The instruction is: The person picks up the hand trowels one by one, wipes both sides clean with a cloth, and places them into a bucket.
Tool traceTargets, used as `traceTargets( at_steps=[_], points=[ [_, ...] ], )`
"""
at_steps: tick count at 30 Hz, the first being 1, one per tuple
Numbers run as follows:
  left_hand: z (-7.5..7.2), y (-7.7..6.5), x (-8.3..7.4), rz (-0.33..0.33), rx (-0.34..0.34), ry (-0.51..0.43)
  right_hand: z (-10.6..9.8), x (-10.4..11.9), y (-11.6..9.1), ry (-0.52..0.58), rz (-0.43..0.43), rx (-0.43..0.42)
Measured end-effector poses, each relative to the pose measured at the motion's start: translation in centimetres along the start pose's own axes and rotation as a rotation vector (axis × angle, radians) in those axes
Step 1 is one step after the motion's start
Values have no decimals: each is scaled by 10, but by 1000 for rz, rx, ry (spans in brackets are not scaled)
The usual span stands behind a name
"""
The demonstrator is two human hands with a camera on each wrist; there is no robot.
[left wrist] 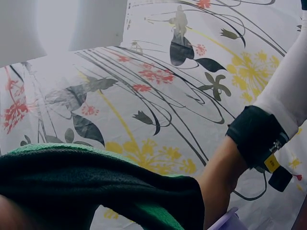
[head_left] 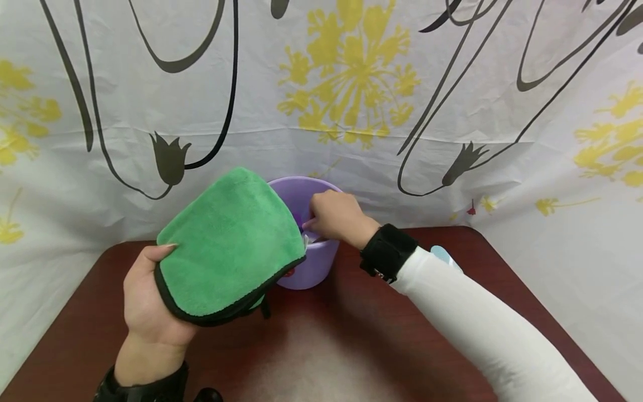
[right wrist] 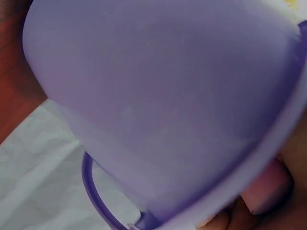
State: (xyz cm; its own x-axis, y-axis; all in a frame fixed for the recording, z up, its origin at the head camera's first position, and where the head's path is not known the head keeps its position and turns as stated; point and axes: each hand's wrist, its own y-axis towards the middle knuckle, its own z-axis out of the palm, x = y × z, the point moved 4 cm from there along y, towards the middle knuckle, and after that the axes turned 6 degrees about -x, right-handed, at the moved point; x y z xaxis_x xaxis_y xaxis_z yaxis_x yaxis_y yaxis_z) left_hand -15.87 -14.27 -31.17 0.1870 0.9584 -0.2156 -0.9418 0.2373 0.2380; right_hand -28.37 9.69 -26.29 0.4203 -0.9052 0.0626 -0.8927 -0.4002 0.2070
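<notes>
My left hand (head_left: 153, 304) holds a folded green plush cloth (head_left: 233, 243) with black edging, its thumb on top and the other fingers underneath. In the left wrist view the cloth (left wrist: 96, 179) shows its dark side. My right hand (head_left: 336, 218) reaches over the rim into a purple bucket (head_left: 311, 268), fingers bent downward. A small whitish thing (head_left: 312, 238) shows below those fingers inside the bucket. From the right wrist, the bucket wall (right wrist: 153, 96) fills most of the view, and a pink thing (right wrist: 268, 187) appears by the fingers. Whether the right hand grips anything is hidden.
The bucket stands at the back of a dark red-brown table (head_left: 402, 346), against a white patterned curtain (head_left: 281, 145). A light blue object (head_left: 444, 255) lies on the table, partly behind the right forearm. The bucket's purple handle (right wrist: 91, 187) hangs at its side.
</notes>
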Motion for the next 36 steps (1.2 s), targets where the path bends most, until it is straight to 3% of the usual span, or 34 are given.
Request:
traceTargets(
  at_steps=[3, 12, 23, 36],
  points=[
    [1, -1, -1, 10, 9, 6, 7, 1, 4, -15, -15, 27],
    [-1, 1, -2, 51, -70, 102, 16, 1, 10, -85, -23, 78],
    [0, 0, 0, 16, -13, 57, 25, 4, 13, -26, -30, 171],
    [-2, 2, 1, 19, -36, 112, 29, -3, 17, -64, -8, 265]
  ],
)
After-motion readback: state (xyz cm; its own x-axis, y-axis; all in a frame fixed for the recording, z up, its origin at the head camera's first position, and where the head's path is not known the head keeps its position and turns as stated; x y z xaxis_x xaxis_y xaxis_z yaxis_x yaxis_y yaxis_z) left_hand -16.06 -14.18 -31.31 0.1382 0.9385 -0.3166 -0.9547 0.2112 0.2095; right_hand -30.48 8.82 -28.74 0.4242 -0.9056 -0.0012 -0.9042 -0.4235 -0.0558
